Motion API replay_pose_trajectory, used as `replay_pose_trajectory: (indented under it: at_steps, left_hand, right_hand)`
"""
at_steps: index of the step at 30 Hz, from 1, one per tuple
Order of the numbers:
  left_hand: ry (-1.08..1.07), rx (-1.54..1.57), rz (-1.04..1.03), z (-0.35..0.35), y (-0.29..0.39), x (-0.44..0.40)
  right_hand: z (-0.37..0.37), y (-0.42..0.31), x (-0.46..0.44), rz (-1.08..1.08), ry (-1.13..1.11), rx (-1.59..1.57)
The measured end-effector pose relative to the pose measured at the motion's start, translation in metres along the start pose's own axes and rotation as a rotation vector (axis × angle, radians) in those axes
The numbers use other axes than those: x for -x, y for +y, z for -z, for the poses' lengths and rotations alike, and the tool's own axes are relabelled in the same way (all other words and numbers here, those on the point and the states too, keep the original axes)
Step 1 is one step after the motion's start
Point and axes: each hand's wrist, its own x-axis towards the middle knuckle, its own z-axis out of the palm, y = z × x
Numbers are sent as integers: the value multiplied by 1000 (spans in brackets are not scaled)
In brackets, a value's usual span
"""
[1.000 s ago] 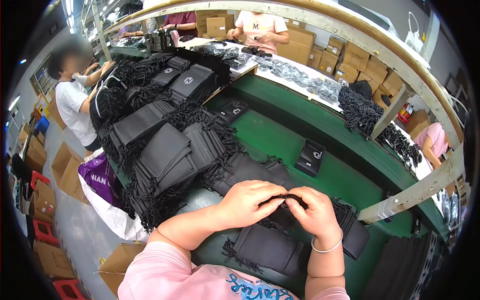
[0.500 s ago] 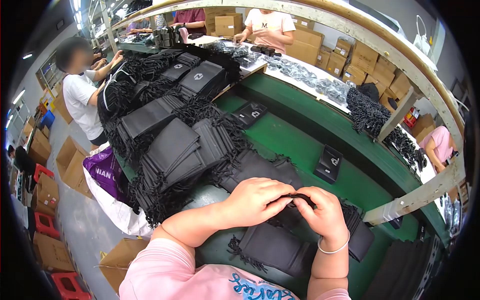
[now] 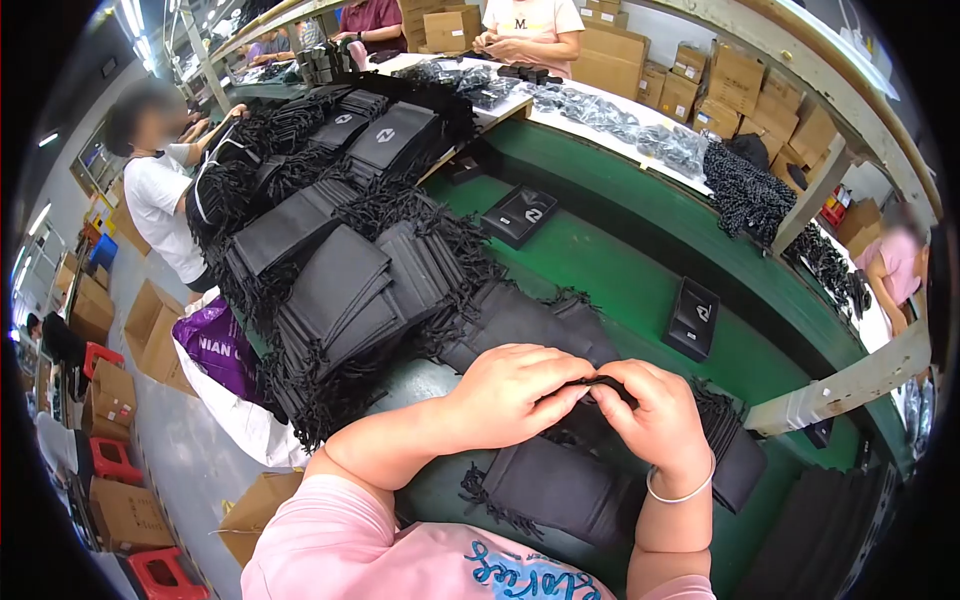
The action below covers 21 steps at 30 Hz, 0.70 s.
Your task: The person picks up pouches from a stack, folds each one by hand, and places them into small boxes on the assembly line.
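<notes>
My left hand (image 3: 500, 395) and right hand (image 3: 655, 415) pinch a thin black piece (image 3: 601, 382) between thumbs and fingers, its visible length running side to side — neither hand nearer. Black pouches (image 3: 550, 490) lie between my forearms; a stack (image 3: 738, 468) sits right, a pile (image 3: 335, 285) left — and a black box (image 3: 690, 320) farther ahead.

Grey smooth floor (image 3: 205, 500) with brown cardboard boxes (image 3: 130, 515) and red plastic stools (image 3: 165, 575) beneath bright white ceiling lights (image 3: 132, 18).
</notes>
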Motion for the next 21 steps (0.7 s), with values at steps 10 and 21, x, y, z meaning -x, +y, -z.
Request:
replay_pose_trajectory:
  at_steps: [10,21]
  left_hand:
    - [-51,118,95,-8,-5,0]
    - [-11,119,114,-12,-21,2]
  right_hand:
    - [4,11,1,-41,-83,18]
    - [5,19,-2,-232,-142,-196]
